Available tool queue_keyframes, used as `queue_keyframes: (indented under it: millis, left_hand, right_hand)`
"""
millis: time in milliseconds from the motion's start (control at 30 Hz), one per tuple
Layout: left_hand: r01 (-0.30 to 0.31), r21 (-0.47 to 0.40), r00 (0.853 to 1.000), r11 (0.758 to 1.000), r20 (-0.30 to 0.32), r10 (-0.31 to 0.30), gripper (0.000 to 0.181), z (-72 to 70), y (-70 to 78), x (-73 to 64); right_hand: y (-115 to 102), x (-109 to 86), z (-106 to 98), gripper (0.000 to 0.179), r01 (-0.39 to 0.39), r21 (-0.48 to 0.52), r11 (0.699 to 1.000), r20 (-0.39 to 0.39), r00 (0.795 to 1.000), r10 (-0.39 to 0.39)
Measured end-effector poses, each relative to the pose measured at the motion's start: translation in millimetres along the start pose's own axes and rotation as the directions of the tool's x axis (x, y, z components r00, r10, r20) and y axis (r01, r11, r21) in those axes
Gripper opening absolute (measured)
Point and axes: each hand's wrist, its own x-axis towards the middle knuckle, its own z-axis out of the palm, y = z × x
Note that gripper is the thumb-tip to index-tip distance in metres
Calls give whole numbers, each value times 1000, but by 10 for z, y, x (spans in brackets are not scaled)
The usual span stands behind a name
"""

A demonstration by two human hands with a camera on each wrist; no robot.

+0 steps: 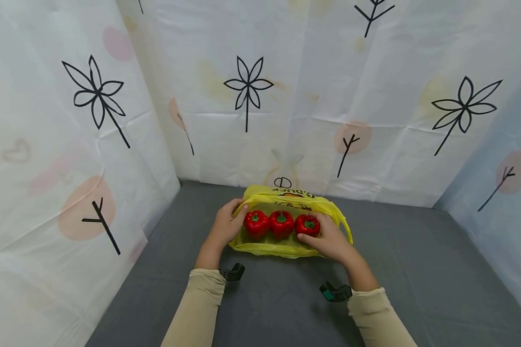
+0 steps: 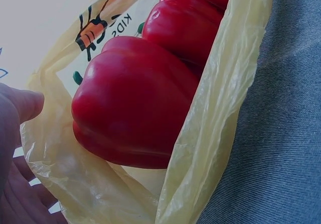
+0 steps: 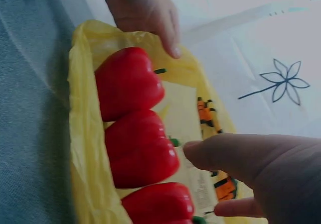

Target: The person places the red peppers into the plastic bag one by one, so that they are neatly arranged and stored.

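A yellow plastic bag (image 1: 265, 248) lies on its side along the back of the table, its mouth spread wide. Three red bell peppers (image 1: 256, 223) with green stems sit inside it in a row. At the bag's left end my left hand (image 1: 226, 224) holds the rim, thumb inside and fingers outside. My right hand (image 1: 332, 238) reaches in at the right end, thumb in front of the rightmost bell pepper (image 1: 307, 225) and fingers behind it. In the right wrist view its extended fingers (image 3: 225, 153) show beside the peppers, with a gap to them.
Grey cloth (image 1: 278, 303) covers the table. A white patterned curtain (image 1: 299, 96) hangs close behind the bag and along both sides. Dark bands (image 1: 233, 272) are worn on both wrists. Black lettering and an orange print mark the bag's far wall.
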Motion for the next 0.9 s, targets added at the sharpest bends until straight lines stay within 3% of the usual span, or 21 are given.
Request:
queue_keyframes:
  millis: [300, 500, 667, 900]
  left_hand:
    - [-11, 1, 1000, 1000, -10, 11, 39, -22, 8, 3]
    - [9, -2, 1000, 1000, -7, -9, 36, -46, -19, -3]
    - [26, 1, 1000, 1000, 0, -26, 39, -80, -28, -12]
    - [7, 13, 1000, 1000, -9, -7, 38, -146, 8, -20]
  right_hand:
    - [-51, -78, -145, 72, 43, -16, 999, 28, 999, -42]
    - [-68, -125, -224, 65, 25, 63, 998, 10, 1000, -26]
    - [-63, -158, -304, 56, 83, 94, 992, -66, 995, -77]
    - [-30, -140, -419, 43, 166, 34, 986, -210, 965, -155]
